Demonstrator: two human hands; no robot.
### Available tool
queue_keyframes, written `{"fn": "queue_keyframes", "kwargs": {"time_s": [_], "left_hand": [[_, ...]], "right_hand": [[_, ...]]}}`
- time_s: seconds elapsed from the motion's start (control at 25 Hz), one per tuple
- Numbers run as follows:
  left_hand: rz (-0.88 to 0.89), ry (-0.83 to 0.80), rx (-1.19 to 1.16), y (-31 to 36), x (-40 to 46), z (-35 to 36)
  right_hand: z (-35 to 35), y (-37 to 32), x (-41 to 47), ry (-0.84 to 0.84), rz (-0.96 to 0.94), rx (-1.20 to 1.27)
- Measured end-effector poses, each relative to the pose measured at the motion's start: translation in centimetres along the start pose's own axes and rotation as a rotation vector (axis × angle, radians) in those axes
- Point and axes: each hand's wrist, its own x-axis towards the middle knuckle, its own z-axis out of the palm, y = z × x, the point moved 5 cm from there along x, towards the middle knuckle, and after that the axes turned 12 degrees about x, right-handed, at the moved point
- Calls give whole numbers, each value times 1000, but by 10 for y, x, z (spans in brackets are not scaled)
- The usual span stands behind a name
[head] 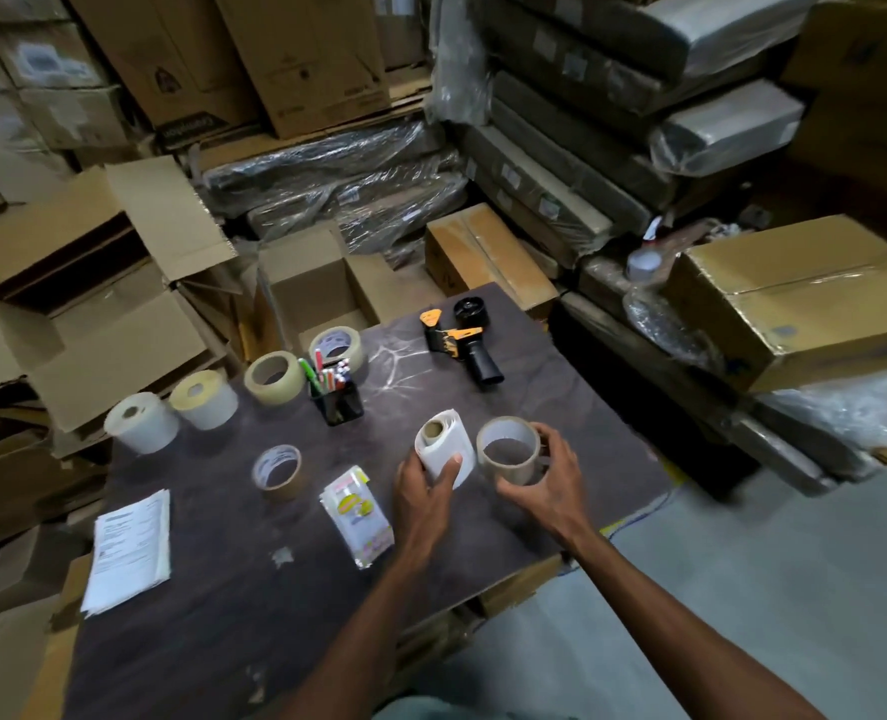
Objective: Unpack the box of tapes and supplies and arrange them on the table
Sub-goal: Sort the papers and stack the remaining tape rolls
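Two bare hands are working at the near edge of the dark table (223,641). Left hand (423,493) is gripping one white label roll (444,446), thumb curled over its side; right hand (545,478) is curling its fingers round one tan tape roll (509,449) standing just beside it. Three more tape rolls are lying on the table: one brown (278,472), one beige (274,377), one clear (338,347). Two white paper rolls (142,422) (204,400) are standing at the far left corner. One black pen holder (336,400) is holding several markers. One tape dispenser (462,337), one packet stack (357,514) and one sheaf of papers (129,556) are completing the layout. One open cardboard box (311,293) is standing behind the table.
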Motion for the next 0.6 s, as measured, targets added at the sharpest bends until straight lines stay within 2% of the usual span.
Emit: {"fn": "queue_keyframes", "kwargs": {"time_s": [0.32, 0.6], "left_hand": [[83, -107, 42, 70, 9, 96], [117, -169, 78, 107, 65, 195]], "right_hand": [[-95, 38, 50, 79, 64, -37], [-163, 76, 122, 95, 89, -58]]}}
